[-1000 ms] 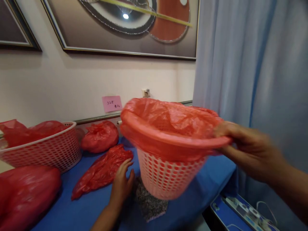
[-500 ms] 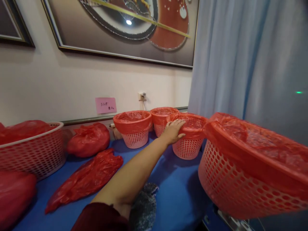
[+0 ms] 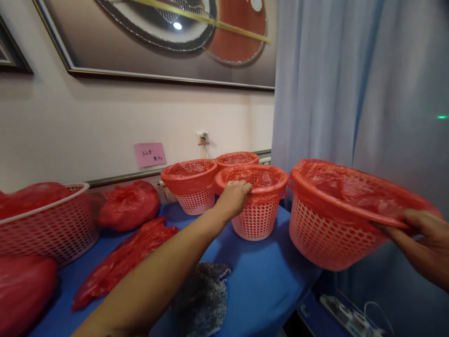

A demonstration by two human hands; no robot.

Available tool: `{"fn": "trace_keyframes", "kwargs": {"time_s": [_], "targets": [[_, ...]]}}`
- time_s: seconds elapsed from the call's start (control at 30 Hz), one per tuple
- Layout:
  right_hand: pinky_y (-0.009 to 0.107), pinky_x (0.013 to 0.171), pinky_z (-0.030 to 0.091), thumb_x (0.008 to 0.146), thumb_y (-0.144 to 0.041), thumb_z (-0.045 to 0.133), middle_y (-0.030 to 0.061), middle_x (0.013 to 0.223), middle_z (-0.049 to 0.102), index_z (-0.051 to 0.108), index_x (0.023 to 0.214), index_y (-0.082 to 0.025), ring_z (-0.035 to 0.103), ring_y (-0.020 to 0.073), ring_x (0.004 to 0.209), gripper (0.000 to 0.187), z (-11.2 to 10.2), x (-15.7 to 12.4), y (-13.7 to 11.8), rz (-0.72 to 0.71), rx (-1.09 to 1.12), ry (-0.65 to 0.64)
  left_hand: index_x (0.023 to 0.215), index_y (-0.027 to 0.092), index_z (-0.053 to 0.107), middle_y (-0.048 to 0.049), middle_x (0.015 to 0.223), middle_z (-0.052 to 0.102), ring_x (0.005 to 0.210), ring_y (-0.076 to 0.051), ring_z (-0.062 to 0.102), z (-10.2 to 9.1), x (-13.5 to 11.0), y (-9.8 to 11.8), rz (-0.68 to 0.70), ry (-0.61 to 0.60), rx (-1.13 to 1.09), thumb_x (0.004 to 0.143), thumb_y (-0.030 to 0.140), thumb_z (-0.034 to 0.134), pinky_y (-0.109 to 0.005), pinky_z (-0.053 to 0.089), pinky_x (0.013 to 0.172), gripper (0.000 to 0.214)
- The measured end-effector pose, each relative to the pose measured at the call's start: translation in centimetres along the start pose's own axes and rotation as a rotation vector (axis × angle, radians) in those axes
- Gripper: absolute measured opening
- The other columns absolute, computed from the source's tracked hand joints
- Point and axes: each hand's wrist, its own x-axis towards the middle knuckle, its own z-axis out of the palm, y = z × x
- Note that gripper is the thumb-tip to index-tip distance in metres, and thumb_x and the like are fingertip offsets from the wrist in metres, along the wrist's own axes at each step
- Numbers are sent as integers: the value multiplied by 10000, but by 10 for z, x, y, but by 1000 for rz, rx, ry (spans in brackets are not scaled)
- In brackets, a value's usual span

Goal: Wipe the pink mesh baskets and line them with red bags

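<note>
- While our right hand is clamped on the rim of the large basket, that basket sits at the right edge of the counter; we cannot tell whether its base rests on anything.
- Our left hand is closed over the near rim of the front basket, which seems to stand upright on the counter.
- We judge the step in hand as handling two lined baskets at once, one per hand.
- Any next move, we think, calls for firm rim grips and care where the two rims nearly meet.
- Behind stand the left-rear basket and the rear basket.
- Leftward we see the round bag, the flat bag and the wide basket.
- Nearest us lies a dark cloth.
</note>
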Motion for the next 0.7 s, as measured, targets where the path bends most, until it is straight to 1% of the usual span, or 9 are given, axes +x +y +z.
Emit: {"fn": "trace_keyframes", "kwargs": {"time_s": [0.1, 0.2, 0.27, 0.3, 0.43, 0.5, 0.63, 0.7], "targets": [[364, 605, 493, 967, -761, 409, 83, 769, 703, 660, 816, -263, 667, 233, 656, 577, 22, 14, -28, -84, 115, -73, 957, 177, 693, -85, 966, 714, 949, -260, 654, 9, -10, -2, -41, 12, 8, 974, 134, 544, -414, 484, 903, 156], [366, 671, 501, 1001, -670, 458, 93, 810, 710, 662, 872, -247, 673, 236, 730, 488, 37, 15, -41, -187, 118, -88, 1081, 181, 685, -98, 1074, 716, 1045, -270, 640, 14, -17, -2, -58, 49, 7, 983, 147, 538, -453, 457, 1003, 179], [373, 721, 505, 1016, -614, 482, 104, 854, 718, 652, 932, -236, 677, 247, 797, 423, 42, 15, -42, -246, 104, -77, 1167, 191, 664, -96, 1170, 712, 1117, -276, 622, 15, -20, -3, -55, 72, -1, 979, 143, 541, -476, 424, 1063, 229], [372, 729, 505, 1022, -590, 486, 106, 865, 720, 644, 955, -232, 676, 248, 811, 397, 44, 16, -42, -270, 100, -68, 1178, 194, 659, -93, 1190, 712, 1132, -277, 616, 16, -20, -3, -55, 78, -7, 974, 136, 545, -480, 419, 1073, 242], [352, 688, 500, 1025, -516, 505, 95, 859, 724, 622, 962, -231, 673, 235, 771, 314, 48, 24, -36, -310, 107, -36, 1117, 184, 670, -90, 1119, 732, 1083, -273, 632, 19, -19, -5, -58, 88, -33, 954, 126, 558, -465, 454, 1031, 206], [351, 676, 500, 1014, -498, 521, 87, 853, 725, 623, 950, -235, 676, 236, 760, 289, 48, 27, -32, -303, 109, -50, 1108, 183, 675, -91, 1099, 736, 1064, -273, 640, 20, -18, -7, -53, 94, -44, 948, 127, 564, -466, 464, 1025, 203], [355, 700, 514, 1004, -465, 527, 75, 877, 730, 626, 961, -238, 694, 243, 792, 251, 48, 31, -27, -304, 100, -95, 1019, 177, 703, -107, 1001, 739, 1008, -289, 661, 16, -15, -14, -55, 103, -53, 932, 109, 551, -481, 493, 983, 187], [366, 737, 526, 1007, -457, 518, 87, 923, 735, 623, 995, -232, 700, 255, 842, 249, 48, 31, -29, -330, 84, -81, 1061, 182, 707, -110, 1038, 745, 1040, -296, 668, 11, -14, -16, -47, 110, -63, 925, 115, 561, -496, 497, 994, 210]]}}
